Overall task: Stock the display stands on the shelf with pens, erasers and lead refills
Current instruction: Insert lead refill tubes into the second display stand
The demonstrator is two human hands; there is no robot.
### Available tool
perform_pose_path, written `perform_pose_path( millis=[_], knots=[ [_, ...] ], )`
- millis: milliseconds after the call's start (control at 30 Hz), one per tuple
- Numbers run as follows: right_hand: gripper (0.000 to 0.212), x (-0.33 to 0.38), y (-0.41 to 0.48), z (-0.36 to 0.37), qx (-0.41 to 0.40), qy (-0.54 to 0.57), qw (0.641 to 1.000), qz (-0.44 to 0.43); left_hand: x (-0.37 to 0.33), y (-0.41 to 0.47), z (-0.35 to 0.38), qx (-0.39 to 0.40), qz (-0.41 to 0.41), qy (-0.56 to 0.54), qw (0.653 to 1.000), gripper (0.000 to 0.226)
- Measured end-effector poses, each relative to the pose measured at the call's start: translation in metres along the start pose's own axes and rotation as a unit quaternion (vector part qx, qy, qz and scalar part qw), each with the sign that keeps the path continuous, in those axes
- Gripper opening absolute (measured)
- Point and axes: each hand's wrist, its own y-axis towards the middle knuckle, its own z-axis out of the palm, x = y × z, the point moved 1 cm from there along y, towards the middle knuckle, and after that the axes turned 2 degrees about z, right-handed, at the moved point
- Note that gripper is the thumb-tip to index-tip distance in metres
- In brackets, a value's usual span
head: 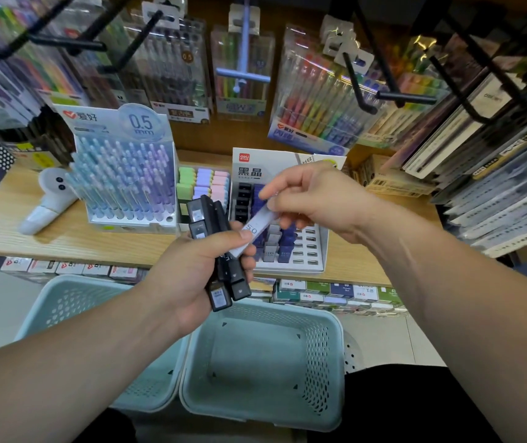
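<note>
Our left hand (191, 276) curls round a bundle of flat black plastic lead refill cases (211, 215), gripping them upright over the front edge of the light wooden shelf (32, 238). Our right hand (316, 199) pinches the upper end of one pale lilac lead refill case marked 0.5 (257, 230) between thumb and fingertips. Its lower end lies against the left thumb, touching the bundle. Just behind both hands, near the shelf's front edge, stands the white cardboard lead refill display stand (311, 251), its left slots filled with black, blue and grey cases and its right slots unfilled. To its left sits a tray of pastel green, purple and pink erasers (204, 182), and left of that the clear tiered stand of blue-to-purple gel pens (121, 177) under a 0.5 mm header. A white handheld device (48, 199), perhaps a small fan, lies near the shelf's left end. Below the shelf's front edge sit two pale teal perforated plastic baskets (316, 362), side by side.
</note>
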Motion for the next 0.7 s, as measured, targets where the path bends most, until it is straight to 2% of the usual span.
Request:
perform_pose_path(
  millis=[167, 233, 300, 367, 400, 500, 600, 700],
  knots=[
    [0.014, -0.002, -0.007, -0.010, 0.163, -0.129, 0.978, 0.022, 0.003, 0.003, -0.001, -0.025, 0.012, 0.029, 0.999, 0.013],
    [0.029, -0.003, -0.010, -0.002, 0.225, -0.139, 0.964, 0.029, 0.004, 0.003, -0.001, -0.028, 0.012, 0.057, 0.998, 0.013],
    [0.053, -0.003, -0.011, 0.006, 0.266, -0.130, 0.954, 0.040, 0.005, 0.004, -0.001, -0.024, 0.013, 0.071, 0.997, 0.024],
    [0.072, -0.001, -0.012, 0.008, 0.280, -0.127, 0.951, 0.047, 0.006, 0.006, 0.000, -0.023, 0.014, 0.069, 0.997, 0.032],
    [0.073, -0.001, -0.013, 0.007, 0.275, -0.129, 0.952, 0.044, 0.007, 0.007, 0.000, -0.024, 0.013, 0.065, 0.998, 0.032],
    [0.058, -0.003, -0.012, -0.007, 0.191, -0.114, 0.974, 0.034, 0.008, 0.007, 0.000, -0.022, 0.007, 0.047, 0.999, 0.021],
    [0.029, -0.015, -0.004, -0.030, 0.002, -0.089, 0.996, 0.020, 0.008, 0.007, -0.002, -0.020, -0.001, 0.037, 0.999, 0.015],
    [0.020, -0.033, 0.006, -0.053, -0.164, -0.136, 0.977, 0.009, 0.007, 0.008, -0.004, -0.020, -0.008, 0.031, 0.999, 0.010]
  ],
)
